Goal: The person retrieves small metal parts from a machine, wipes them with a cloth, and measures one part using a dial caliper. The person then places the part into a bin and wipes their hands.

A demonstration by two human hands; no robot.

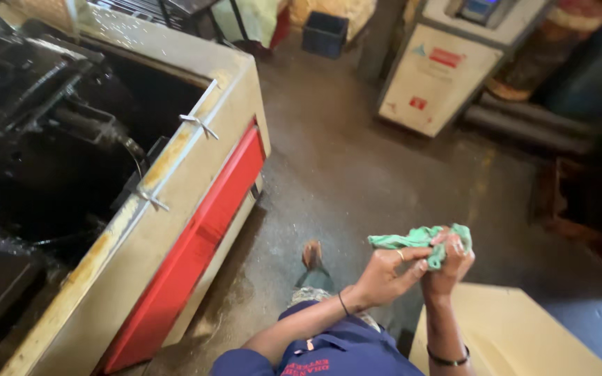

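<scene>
A crumpled green cloth is bunched between both of my hands, held out in front of me above the floor. My left hand grips its lower left part, with a ring on one finger and a thin band at the wrist. Pressed against the left hand, my right hand closes around the cloth's right end; a dark bangle sits on that forearm. My foot in a sandal shows on the floor below the hands.
A large beige machine with a red side panel and a dark open interior fills the left. A beige cabinet stands at the far side of the grey floor. A tan board lies at lower right.
</scene>
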